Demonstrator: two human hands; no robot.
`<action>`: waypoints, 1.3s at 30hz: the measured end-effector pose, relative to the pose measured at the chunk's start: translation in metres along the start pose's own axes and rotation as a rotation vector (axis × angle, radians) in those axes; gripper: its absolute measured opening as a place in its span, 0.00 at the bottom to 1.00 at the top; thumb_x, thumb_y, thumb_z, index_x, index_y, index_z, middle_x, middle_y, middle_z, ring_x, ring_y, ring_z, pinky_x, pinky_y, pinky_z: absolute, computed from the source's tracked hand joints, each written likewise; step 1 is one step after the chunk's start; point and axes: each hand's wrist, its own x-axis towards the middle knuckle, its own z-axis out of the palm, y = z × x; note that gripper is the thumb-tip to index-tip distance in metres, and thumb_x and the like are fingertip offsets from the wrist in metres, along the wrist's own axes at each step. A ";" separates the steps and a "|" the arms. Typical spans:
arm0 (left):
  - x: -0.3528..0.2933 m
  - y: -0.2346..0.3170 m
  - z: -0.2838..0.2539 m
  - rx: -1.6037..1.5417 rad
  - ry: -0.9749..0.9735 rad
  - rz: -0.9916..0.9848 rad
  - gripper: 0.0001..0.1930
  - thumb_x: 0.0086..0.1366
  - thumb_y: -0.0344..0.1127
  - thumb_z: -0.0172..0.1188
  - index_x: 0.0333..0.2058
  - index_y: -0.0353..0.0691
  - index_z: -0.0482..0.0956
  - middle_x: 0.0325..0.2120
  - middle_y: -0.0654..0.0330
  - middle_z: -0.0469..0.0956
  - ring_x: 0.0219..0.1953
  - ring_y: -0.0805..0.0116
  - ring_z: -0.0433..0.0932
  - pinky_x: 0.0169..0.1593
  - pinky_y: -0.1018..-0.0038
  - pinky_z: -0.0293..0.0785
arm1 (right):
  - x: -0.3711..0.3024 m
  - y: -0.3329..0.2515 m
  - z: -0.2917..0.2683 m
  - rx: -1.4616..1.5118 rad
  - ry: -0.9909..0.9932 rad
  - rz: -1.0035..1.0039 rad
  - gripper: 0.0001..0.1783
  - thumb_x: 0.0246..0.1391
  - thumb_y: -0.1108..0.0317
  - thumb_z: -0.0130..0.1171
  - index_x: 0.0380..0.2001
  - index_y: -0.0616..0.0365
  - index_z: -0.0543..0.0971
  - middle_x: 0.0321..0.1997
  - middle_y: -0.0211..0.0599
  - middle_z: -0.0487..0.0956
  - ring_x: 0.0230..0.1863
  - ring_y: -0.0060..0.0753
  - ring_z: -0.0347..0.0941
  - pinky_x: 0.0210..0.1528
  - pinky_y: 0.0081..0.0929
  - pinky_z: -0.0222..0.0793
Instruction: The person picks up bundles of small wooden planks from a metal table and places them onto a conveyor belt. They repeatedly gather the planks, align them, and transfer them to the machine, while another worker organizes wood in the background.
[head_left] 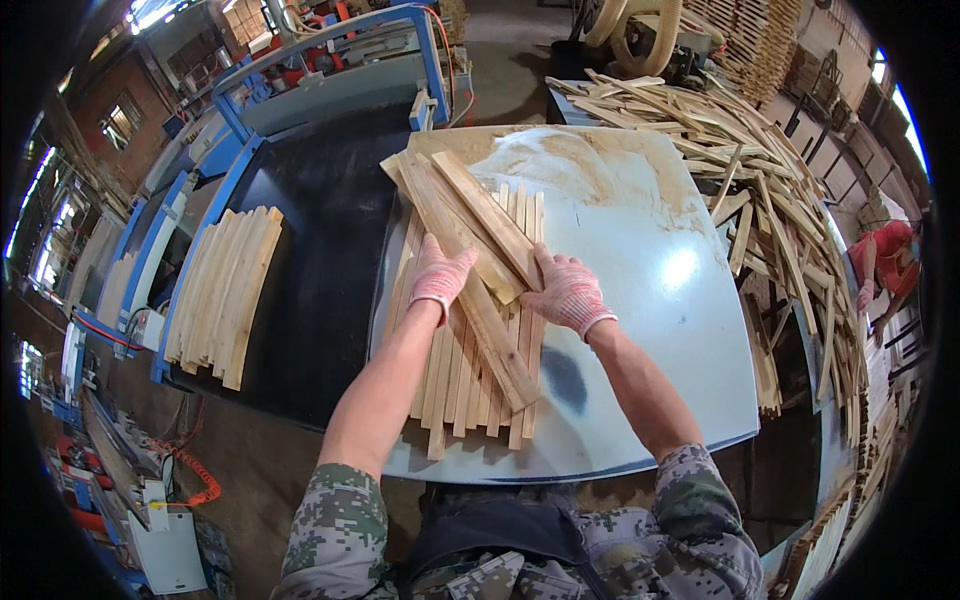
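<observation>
My left hand (443,275), in a pink-and-white knit glove, is closed on a long wooden strip (490,335) that slants from upper left to lower right. My right hand (568,292), gloved alike, grips the near end of a shorter wooden strip (483,212), its thumb and fingers along the edge. Another slanted strip lies between these two, partly covered. Under them, a layer of wooden strips (450,400) lies side by side, pointing away from me, with uneven near ends. All rest over the left part of a pale metal-topped table (650,370).
Left of the table is a black conveyor belt (325,270) in a blue frame, carrying a row of strips (225,290). A large heap of loose strips (770,220) lies to the right. Sawdust (640,185) coats the table's far side. A person in red (887,265) is at the far right.
</observation>
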 end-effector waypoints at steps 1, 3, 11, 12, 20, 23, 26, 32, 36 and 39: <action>0.000 -0.001 0.006 0.081 0.063 -0.033 0.38 0.64 0.46 0.73 0.64 0.24 0.71 0.56 0.40 0.82 0.54 0.51 0.84 0.58 0.63 0.79 | 0.002 -0.006 0.000 0.001 -0.044 -0.001 0.53 0.53 0.51 0.71 0.78 0.51 0.59 0.63 0.59 0.79 0.62 0.61 0.79 0.67 0.49 0.74; -0.016 0.040 0.005 -0.152 -0.064 -0.215 0.40 0.62 0.46 0.75 0.64 0.24 0.70 0.56 0.39 0.82 0.54 0.49 0.84 0.58 0.60 0.80 | -0.001 0.001 0.001 0.040 -0.050 0.041 0.53 0.53 0.52 0.71 0.78 0.50 0.58 0.62 0.59 0.79 0.62 0.60 0.79 0.65 0.50 0.75; -0.043 0.028 -0.040 -0.661 -0.385 -0.513 0.29 0.65 0.45 0.73 0.59 0.33 0.80 0.49 0.49 0.85 0.50 0.55 0.84 0.56 0.59 0.81 | -0.051 -0.050 -0.020 0.324 -0.206 0.071 0.48 0.57 0.55 0.68 0.76 0.57 0.60 0.52 0.53 0.83 0.53 0.47 0.84 0.55 0.41 0.81; -0.045 0.024 -0.047 -0.683 -0.414 -0.551 0.29 0.65 0.46 0.73 0.59 0.35 0.80 0.49 0.50 0.85 0.50 0.55 0.84 0.56 0.59 0.81 | -0.055 -0.047 -0.007 0.457 -0.175 0.047 0.46 0.57 0.57 0.69 0.75 0.58 0.63 0.49 0.51 0.84 0.50 0.43 0.84 0.53 0.39 0.82; -0.063 0.027 -0.076 -0.777 -0.517 -0.578 0.33 0.60 0.55 0.74 0.57 0.37 0.82 0.44 0.52 0.86 0.44 0.60 0.84 0.55 0.61 0.80 | -0.072 -0.045 0.015 1.004 -0.207 0.042 0.48 0.56 0.62 0.71 0.77 0.61 0.62 0.51 0.47 0.83 0.46 0.33 0.81 0.49 0.30 0.80; -0.075 0.015 -0.089 -0.861 -0.488 -0.635 0.29 0.61 0.49 0.75 0.56 0.36 0.82 0.43 0.54 0.85 0.45 0.60 0.84 0.55 0.60 0.80 | -0.070 -0.052 0.020 0.518 -0.127 -0.011 0.54 0.56 0.50 0.69 0.79 0.60 0.57 0.60 0.59 0.81 0.59 0.51 0.81 0.63 0.42 0.76; -0.080 -0.002 -0.111 -0.904 -0.508 -0.665 0.25 0.62 0.44 0.75 0.52 0.35 0.81 0.43 0.55 0.84 0.44 0.61 0.84 0.52 0.62 0.83 | -0.070 -0.058 0.018 0.398 -0.143 -0.030 0.58 0.58 0.42 0.65 0.81 0.61 0.54 0.65 0.62 0.78 0.62 0.57 0.80 0.66 0.46 0.74; -0.091 -0.006 -0.109 -1.006 -0.517 -0.619 0.20 0.65 0.43 0.74 0.49 0.39 0.82 0.36 0.57 0.86 0.38 0.61 0.87 0.49 0.63 0.86 | -0.063 -0.053 0.072 1.074 -0.007 -0.072 0.51 0.68 0.47 0.62 0.82 0.58 0.53 0.64 0.57 0.80 0.63 0.44 0.79 0.66 0.35 0.72; -0.101 -0.014 -0.105 -0.915 -0.410 -0.593 0.28 0.63 0.44 0.74 0.56 0.31 0.81 0.47 0.53 0.84 0.48 0.58 0.83 0.59 0.62 0.78 | -0.076 -0.083 0.056 0.479 -0.090 -0.003 0.55 0.61 0.42 0.66 0.82 0.54 0.56 0.71 0.63 0.72 0.67 0.52 0.77 0.70 0.35 0.69; -0.100 0.000 -0.113 -0.808 -0.403 -0.616 0.29 0.63 0.45 0.73 0.56 0.31 0.80 0.48 0.52 0.84 0.50 0.57 0.83 0.60 0.62 0.78 | -0.082 -0.091 0.028 0.489 -0.078 0.025 0.54 0.62 0.45 0.67 0.82 0.59 0.55 0.73 0.62 0.72 0.68 0.48 0.76 0.71 0.34 0.68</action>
